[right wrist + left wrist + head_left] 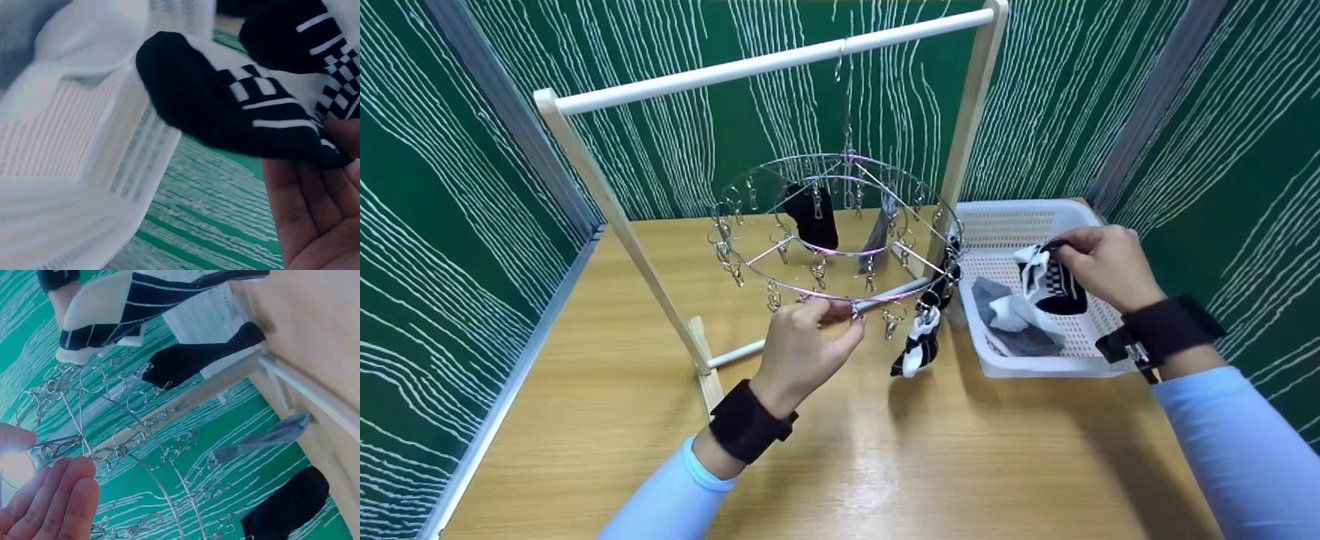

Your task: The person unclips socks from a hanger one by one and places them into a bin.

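Observation:
A round metal drying hanger [802, 289] with clips around its two rings hangs from a rack. At its front edge my left hand [806, 341] pinches a metal clip [59, 445] between thumb and fingers. My right hand [1110, 262] holds black-and-white checked socks [1065, 289] by one end over the basket; two toe ends show in the right wrist view. On the hanger hang a black sock [814, 217], a grey sock [877, 240], a black-and-white sock [919, 349] at the front right and another black sock [197, 357] beside it.
The white plastic basket [1042, 367] stands right of the rack, with grey and white socks [1031, 330] inside. The rack has a white top bar [780, 64], wooden posts and a low bar. Green walls with white streaks enclose the wooden table [825, 465].

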The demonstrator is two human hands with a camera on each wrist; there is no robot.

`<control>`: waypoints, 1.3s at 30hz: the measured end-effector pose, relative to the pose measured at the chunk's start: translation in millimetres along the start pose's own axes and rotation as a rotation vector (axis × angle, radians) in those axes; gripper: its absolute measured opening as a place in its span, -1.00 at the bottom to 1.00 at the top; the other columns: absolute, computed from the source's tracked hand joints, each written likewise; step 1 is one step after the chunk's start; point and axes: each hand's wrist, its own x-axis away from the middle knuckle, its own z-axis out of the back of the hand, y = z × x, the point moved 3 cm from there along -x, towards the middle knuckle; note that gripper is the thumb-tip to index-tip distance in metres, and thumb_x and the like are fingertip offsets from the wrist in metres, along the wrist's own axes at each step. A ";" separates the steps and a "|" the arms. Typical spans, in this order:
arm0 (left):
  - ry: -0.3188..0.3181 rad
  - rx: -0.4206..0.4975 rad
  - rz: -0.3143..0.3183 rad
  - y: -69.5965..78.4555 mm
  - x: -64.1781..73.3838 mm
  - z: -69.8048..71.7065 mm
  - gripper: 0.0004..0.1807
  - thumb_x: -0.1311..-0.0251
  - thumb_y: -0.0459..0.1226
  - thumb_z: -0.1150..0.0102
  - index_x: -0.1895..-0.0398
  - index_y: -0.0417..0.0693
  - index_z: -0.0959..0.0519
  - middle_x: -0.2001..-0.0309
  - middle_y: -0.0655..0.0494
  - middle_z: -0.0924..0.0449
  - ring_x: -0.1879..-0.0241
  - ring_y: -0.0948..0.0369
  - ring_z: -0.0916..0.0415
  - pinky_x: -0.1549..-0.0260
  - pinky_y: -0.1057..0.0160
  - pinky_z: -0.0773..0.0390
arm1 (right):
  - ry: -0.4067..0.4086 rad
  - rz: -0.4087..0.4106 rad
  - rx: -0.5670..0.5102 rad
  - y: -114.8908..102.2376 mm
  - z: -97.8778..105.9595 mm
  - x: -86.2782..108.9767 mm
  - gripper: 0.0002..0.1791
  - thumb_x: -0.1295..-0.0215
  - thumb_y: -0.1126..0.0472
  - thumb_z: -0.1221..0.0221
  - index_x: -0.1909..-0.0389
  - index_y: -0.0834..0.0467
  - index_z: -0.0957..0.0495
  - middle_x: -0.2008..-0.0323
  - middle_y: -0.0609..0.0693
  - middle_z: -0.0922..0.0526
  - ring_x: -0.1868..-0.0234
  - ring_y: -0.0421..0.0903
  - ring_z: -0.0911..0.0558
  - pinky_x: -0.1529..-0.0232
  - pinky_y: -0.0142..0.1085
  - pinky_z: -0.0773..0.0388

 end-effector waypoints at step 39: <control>-0.002 0.003 -0.002 -1.6 1.0 1.5 -0.90 -0.19 -0.43 -0.48 0.28 -0.32 -0.75 0.31 -0.13 -0.86 0.33 0.05 -0.84 0.20 0.18 -0.83 | -0.720 0.131 0.246 40.0 -82.4 -21.7 -0.54 -0.14 0.42 -0.10 0.80 -0.05 -0.23 0.80 -0.28 -0.24 0.71 -0.28 -0.20 0.55 -0.40 -0.18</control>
